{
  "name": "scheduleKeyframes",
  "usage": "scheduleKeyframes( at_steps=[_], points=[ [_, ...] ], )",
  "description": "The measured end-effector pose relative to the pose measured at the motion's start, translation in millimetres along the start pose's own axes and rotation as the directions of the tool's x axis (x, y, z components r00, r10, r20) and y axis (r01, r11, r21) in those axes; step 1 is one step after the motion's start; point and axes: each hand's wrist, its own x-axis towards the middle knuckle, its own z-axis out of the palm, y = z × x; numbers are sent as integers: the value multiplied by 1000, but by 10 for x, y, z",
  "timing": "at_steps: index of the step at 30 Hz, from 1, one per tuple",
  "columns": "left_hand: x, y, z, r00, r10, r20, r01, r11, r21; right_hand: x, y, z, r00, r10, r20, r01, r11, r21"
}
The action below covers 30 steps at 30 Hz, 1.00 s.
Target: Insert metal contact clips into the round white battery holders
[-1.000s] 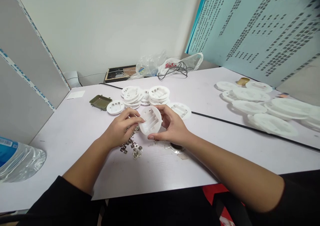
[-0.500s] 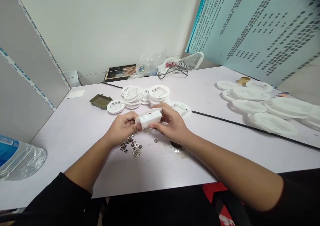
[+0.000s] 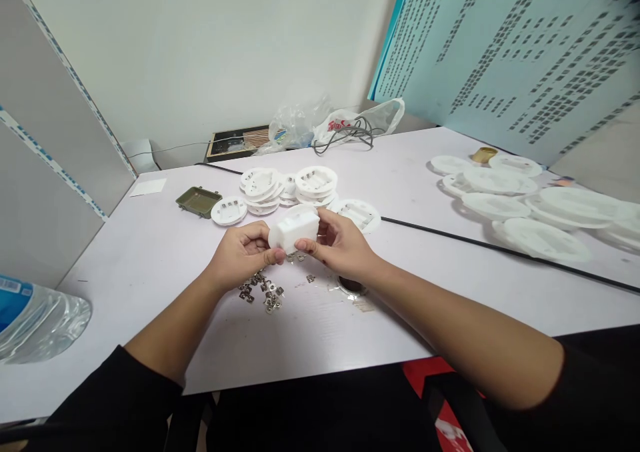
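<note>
The left hand [image 3: 241, 255] and right hand [image 3: 349, 244] grasp a white plastic piece [image 3: 296, 231] between them, tilted, just beyond the scattered metal bits [image 3: 270, 297]. Light, even pressure from both sides should keep it steady.

A pale table [image 3: 290, 339] filled the space below the wall, crossed by a long black strip [image 3: 450, 233], with small metal clips [image 3: 270, 299] scattered near its front and, to their right, a dark round thing [image 3: 350, 284] partly hidden. Behind these lay stacked white discs [image 3: 315, 180], with a single disc [image 3: 229, 211] just beside them on the left, then an open green tray [image 3: 198, 201] and a white paper [image 3: 149, 187]. A clear bottle [image 3: 45, 322] with a blue label was at the left edge, while overlapping discs [image 3: 545, 239] and a yellowish-brown roll [image 3: 484, 155] occupied the far right.
</note>
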Motion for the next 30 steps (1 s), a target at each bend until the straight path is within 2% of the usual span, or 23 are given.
scheduleKeyframes(
  at_steps=[3,5,8,10,14,17,18,20,22,24,26,28,30],
  points=[
    [-15,13,19,992,122,-31,-117,985,128,-17,-6,13,1000,16,-1,-16,999,38],
    [-16,31,34,969,244,-40,-223,932,285,-29,7,24,999,36,-2,-36,998,45],
    [-9,53,56,894,447,-25,-365,761,536,-40,30,37,999,34,-7,-33,999,35],
    [-5,56,66,844,536,2,-407,639,653,-41,30,40,1000,18,0,-18,998,60],
    [-10,35,72,778,621,92,-443,440,781,-36,3,31,999,21,40,-29,977,211],
    [-13,9,70,742,655,141,-472,362,804,-27,5,23,1000,13,21,-17,968,249],
    [-11,2,66,747,648,148,-480,371,795,-23,13,20,1000,6,-2,-5,971,238],
    [-3,-9,47,784,609,122,-467,449,762,-16,29,12,998,-20,-56,31,980,196],
    [9,-20,11,827,561,21,-394,553,735,-13,37,0,991,-67,-112,80,990,117],
    [22,-40,-35,860,507,-58,-306,603,737,-14,36,-13,979,-119,-167,123,992,12],
    [34,-76,-73,898,440,-19,-265,575,774,-17,38,-24,964,-163,-208,154,986,-61],
    [41,-127,-85,934,347,83,-264,516,815,-14,54,-28,958,-189,-216,180,982,-64],
    [45,-178,-68,953,267,140,-258,484,836,-5,85,-26,956,-202,-211,195,979,-54]
  ],
)
